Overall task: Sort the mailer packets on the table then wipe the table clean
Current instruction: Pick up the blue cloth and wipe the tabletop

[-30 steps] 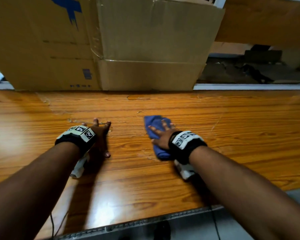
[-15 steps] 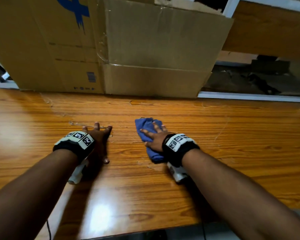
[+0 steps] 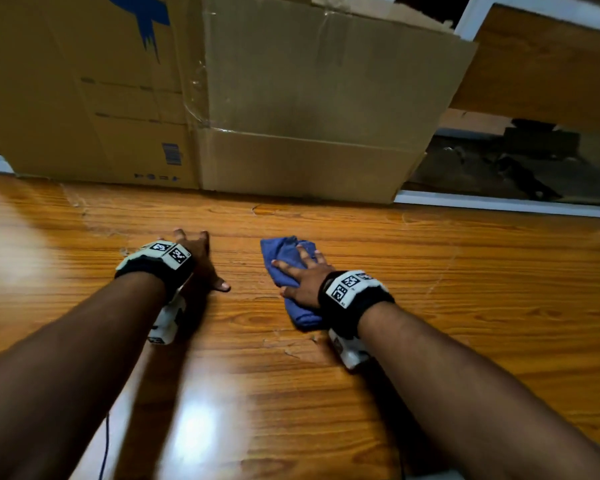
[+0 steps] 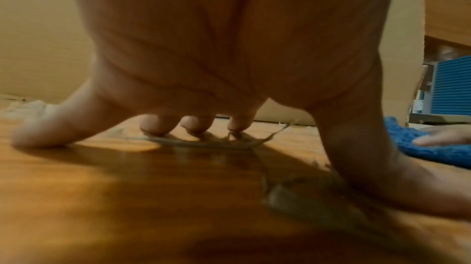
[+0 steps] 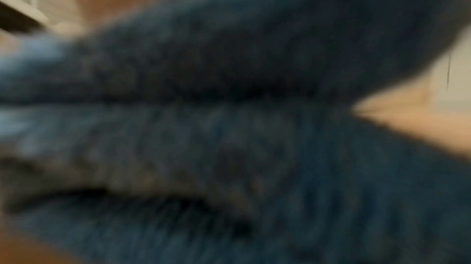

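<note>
A blue cloth [image 3: 284,258] lies bunched on the wooden table [image 3: 465,289] just right of centre. My right hand [image 3: 303,275] presses flat on it with straight, spread fingers. The cloth [image 5: 229,127] fills the blurred right wrist view. My left hand [image 3: 201,258] rests on the bare wood to the left of the cloth, fingers spread, fingertips [image 4: 163,125] and thumb touching the table. The cloth's edge [image 4: 433,147] shows at the right of the left wrist view. No mailer packets are in view.
Two large cardboard boxes [image 3: 291,109] stand along the table's far edge, behind both hands. A white ledge [image 3: 506,202] and dark clutter lie beyond at the right. Scratches and peeling patches [image 3: 291,348] mark the wood near my wrists.
My right hand has slid the blue cloth leftward, closer to my left hand. My left hand has stayed planted in the same spot on the table.
</note>
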Demonstrator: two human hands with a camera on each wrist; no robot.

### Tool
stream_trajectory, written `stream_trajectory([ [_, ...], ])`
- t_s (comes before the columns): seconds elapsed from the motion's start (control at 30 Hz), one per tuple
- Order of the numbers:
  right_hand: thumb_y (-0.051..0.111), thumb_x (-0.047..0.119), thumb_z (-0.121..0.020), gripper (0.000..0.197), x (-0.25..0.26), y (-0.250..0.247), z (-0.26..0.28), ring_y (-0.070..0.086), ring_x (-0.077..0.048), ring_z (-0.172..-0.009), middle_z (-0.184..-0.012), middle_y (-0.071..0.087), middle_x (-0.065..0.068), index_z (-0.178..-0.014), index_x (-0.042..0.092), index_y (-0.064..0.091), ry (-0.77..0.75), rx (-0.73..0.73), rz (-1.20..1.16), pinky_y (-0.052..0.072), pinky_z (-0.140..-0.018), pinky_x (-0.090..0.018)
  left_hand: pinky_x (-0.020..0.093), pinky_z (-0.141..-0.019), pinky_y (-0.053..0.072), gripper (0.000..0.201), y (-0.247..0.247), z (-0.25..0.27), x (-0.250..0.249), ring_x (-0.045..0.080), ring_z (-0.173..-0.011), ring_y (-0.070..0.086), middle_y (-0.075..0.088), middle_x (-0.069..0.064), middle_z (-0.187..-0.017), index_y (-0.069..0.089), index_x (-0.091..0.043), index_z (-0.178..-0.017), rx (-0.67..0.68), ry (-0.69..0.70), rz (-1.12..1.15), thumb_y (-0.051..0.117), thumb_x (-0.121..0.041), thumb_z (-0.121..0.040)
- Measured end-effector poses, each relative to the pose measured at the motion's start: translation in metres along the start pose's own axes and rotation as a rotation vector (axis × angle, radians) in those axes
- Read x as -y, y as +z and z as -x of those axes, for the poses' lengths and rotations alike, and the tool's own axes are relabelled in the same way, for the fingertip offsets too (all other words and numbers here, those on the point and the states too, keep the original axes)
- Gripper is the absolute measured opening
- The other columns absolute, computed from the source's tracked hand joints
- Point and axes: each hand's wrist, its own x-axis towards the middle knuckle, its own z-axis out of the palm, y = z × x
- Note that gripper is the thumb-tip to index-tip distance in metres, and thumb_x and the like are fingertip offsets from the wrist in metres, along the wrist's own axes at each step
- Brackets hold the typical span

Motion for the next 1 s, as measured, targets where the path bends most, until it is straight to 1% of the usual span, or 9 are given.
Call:
stream_trajectory([
  [0.1,0.026,0.075,-0.083,0.072,-0.059,-0.006,-0.018,-0.017,-0.036,-0.145,-0.158,-0.025,-0.004,-0.144,0.056,-0.007,0.204,-0.003,-0.041,-0.001,-0.117,-0.055,0.064,-0.113,0.011,0.143,0.000,-0.001,-0.002,0.053,-0.140,-0.007,-0.018,0.021,-0.156,-0.009,-0.032,-0.151,-0.003,-0.001,0.007,0.080,-0.072,-0.046],
  [0.23,0.023,0.062,-0.095,0.063,-0.072,-0.022,-0.020,-0.013,-0.044,-0.144,-0.157,-0.026,-0.008,-0.149,0.046,-0.005,0.369,0.007,-0.091,-0.001,-0.116,-0.059,0.071,-0.109,0.005,0.166,0.003,-0.016,0.003,0.053,-0.140,-0.008,-0.003,0.032,-0.154,0.005,-0.028,-0.151,0.023,0.050,0.018,0.072,-0.084,-0.010],
  [0.37,0.029,0.062,-0.094,0.066,0.003,-0.029,-0.038,-0.019,-0.047,-0.141,-0.156,-0.026,-0.012,-0.149,0.045,-0.003,0.167,-0.021,-0.065,-0.004,-0.115,-0.060,0.067,-0.111,0.003,0.150,-0.001,-0.011,-0.001,0.053,-0.140,-0.002,-0.006,0.034,-0.153,0.007,-0.022,-0.152,-0.018,0.054,0.021,0.083,-0.071,-0.032],
  [0.47,0.031,0.058,-0.097,0.062,0.037,-0.032,-0.033,-0.018,-0.042,-0.143,-0.158,-0.023,-0.009,-0.150,0.046,0.000,-0.013,-0.002,-0.026,-0.004,-0.116,-0.054,0.066,-0.112,0.006,0.156,0.003,-0.014,0.001,0.054,-0.140,0.003,-0.006,0.031,-0.154,0.005,-0.027,-0.151,-0.024,0.043,0.012,0.080,-0.076,-0.023],
  [0.53,0.029,0.060,-0.097,0.061,0.021,-0.033,-0.038,-0.015,-0.038,-0.145,-0.159,-0.018,-0.007,-0.149,0.047,0.001,-0.093,-0.007,0.016,-0.004,-0.118,-0.052,0.069,-0.110,0.009,0.163,0.004,-0.019,0.001,0.056,-0.139,0.004,-0.007,0.030,-0.154,0.003,-0.031,-0.151,-0.019,0.045,0.012,0.074,-0.081,-0.013],
  [0.63,0.019,0.071,-0.089,0.069,-0.031,-0.038,-0.048,-0.015,-0.037,-0.145,-0.160,-0.017,-0.006,-0.148,0.047,-0.005,0.115,-0.019,0.012,-0.002,-0.117,-0.055,0.070,-0.109,0.010,0.168,0.006,-0.024,0.005,0.056,-0.139,0.001,-0.009,0.029,-0.154,0.001,-0.033,-0.151,-0.004,0.067,0.025,0.070,-0.083,-0.005],
  [0.73,0.020,0.049,-0.102,0.054,-0.055,-0.050,-0.036,-0.013,-0.043,-0.144,-0.159,-0.020,-0.003,-0.152,0.039,0.001,0.288,-0.031,0.005,-0.003,-0.116,-0.057,0.071,-0.108,0.010,0.174,0.009,-0.029,0.004,0.055,-0.139,0.002,-0.009,0.029,-0.155,0.003,-0.035,-0.150,-0.011,0.074,0.021,0.064,-0.085,0.006],
  [0.83,0.023,0.051,-0.101,0.058,-0.019,-0.054,-0.042,-0.018,-0.046,-0.142,-0.157,-0.025,-0.011,-0.152,0.038,-0.001,0.209,-0.039,-0.017,-0.005,-0.113,-0.059,0.072,-0.108,0.010,0.171,0.007,-0.027,0.004,0.056,-0.139,0.001,-0.010,0.028,-0.155,0.004,-0.035,-0.150,-0.013,0.062,0.031,0.069,-0.082,0.001],
  [1.0,0.030,0.057,-0.097,0.058,0.046,-0.051,-0.058,-0.017,-0.040,-0.144,-0.159,-0.020,-0.002,-0.149,0.048,0.005,-0.094,-0.003,0.021,-0.005,-0.115,-0.054,0.069,-0.110,0.008,0.162,0.004,-0.019,0.003,0.056,-0.139,0.000,-0.013,0.028,-0.154,0.002,-0.034,-0.151,-0.008,0.060,0.045,0.077,-0.078,-0.015],
])
